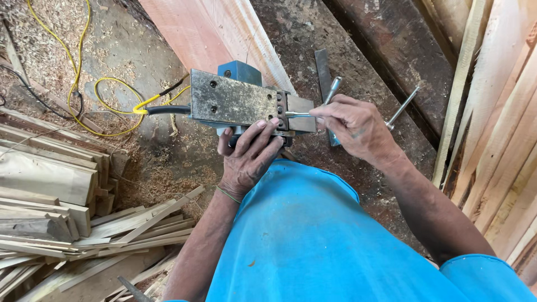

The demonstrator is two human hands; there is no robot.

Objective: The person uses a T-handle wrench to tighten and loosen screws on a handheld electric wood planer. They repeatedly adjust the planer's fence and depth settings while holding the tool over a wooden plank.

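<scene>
An electric hand planer [240, 103] lies turned over near the middle of the view, its worn metal sole facing up, so the cutter end at its 3 o'clock side is open to reach. It rests on a dark, stained counter [386, 61] that runs from 11 o'clock toward 5 o'clock, just in front of the person's blue shirt [313, 240].

The left hand [249, 156] comes up from 6 o'clock and clamps the planer body from below. Its fingers [258, 134] are closed around the near edge, thumb on one side, wrist bent back a little, which seems meant to keep the tool from rolling while it is worked on.

The right hand [355, 128] reaches in from 4 o'clock with the forearm angled down across the counter. Its fingers are pinched shut on a thin metal socket wrench [313, 113], whose tip sits against the planer's end at the cutter block. The shaft lies level, in line with the sole.

A second steel T-handle tool [404, 105] sticks out at 2 o'clock behind the right hand, partly hidden, and a flat dark metal strip [323, 70] lies on the counter at 1 o'clock. A black lead runs from the planer's 9 o'clock end and joins a yellow cable [106, 95] looping over the sawdust-covered floor [112, 50]. Pale planks [212, 28] lean at 12 o'clock, more boards [498, 112] stand at 3 o'clock, and a heap of offcuts [61, 218] lies at 8 o'clock.
</scene>
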